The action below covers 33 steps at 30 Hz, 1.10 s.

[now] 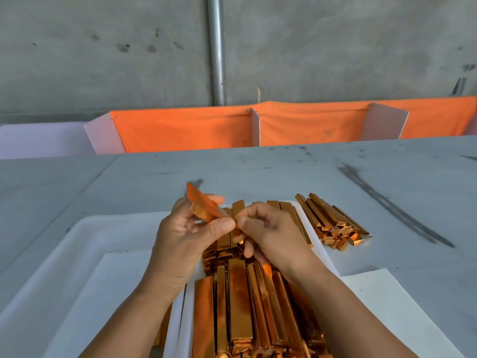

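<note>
One scuffed grey tabletop [335, 177]. Two white plastic trays sat on it side by side: the left tray [85, 244], and the right tray [313, 228] filled with a heap of shiny copper-gold folded card strips [242, 306], too many to count. One smaller pile of like strips [333, 220] lay on the table just right of the trays. Two hands were raised over the right tray: left hand [185, 236] and right hand [268, 228] each pinched one single copper-gold strip [204, 205], thumbs nearly touching.

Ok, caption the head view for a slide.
Left hand and right hand pinch a copper-foil strip over a white tray of folded copper sleeves; a smaller pile lies on the grey table.
</note>
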### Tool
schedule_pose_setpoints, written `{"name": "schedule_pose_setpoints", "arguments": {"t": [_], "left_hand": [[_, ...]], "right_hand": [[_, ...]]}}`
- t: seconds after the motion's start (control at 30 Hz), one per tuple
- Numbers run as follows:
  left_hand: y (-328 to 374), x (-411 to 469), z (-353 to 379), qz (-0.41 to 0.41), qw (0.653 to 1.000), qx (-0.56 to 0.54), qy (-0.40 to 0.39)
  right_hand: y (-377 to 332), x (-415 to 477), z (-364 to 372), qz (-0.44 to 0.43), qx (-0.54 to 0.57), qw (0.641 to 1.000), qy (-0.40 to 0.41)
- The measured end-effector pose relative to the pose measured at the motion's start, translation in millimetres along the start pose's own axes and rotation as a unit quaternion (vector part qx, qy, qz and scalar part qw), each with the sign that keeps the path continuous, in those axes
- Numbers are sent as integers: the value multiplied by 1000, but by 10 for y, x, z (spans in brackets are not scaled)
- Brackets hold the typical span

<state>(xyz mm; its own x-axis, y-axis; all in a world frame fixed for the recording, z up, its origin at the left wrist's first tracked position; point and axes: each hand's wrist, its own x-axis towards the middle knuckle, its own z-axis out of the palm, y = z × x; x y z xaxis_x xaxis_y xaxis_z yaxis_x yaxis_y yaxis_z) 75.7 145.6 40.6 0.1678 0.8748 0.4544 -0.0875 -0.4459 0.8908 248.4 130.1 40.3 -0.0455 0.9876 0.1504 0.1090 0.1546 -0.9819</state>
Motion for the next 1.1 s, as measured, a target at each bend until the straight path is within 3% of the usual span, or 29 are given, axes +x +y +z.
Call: {"name": "schedule_pose_setpoints", "arguments": {"t": [0.17, 0.5, 0.9, 1.1], "left_hand": [[2, 6, 16, 43, 986, 151, 61], [-140, -39, 32, 11, 910, 412, 54], [-162, -58, 51, 25, 877, 478, 43], [-133, -72, 61, 47, 870, 491, 13]], "right_hand": [[53, 16, 33, -64, -81, 992, 67], [33, -39, 98, -156, -73, 979, 111], [51, -28, 112, -139, -145, 970, 135], [7, -32, 110, -111, -106, 985, 75]]}}
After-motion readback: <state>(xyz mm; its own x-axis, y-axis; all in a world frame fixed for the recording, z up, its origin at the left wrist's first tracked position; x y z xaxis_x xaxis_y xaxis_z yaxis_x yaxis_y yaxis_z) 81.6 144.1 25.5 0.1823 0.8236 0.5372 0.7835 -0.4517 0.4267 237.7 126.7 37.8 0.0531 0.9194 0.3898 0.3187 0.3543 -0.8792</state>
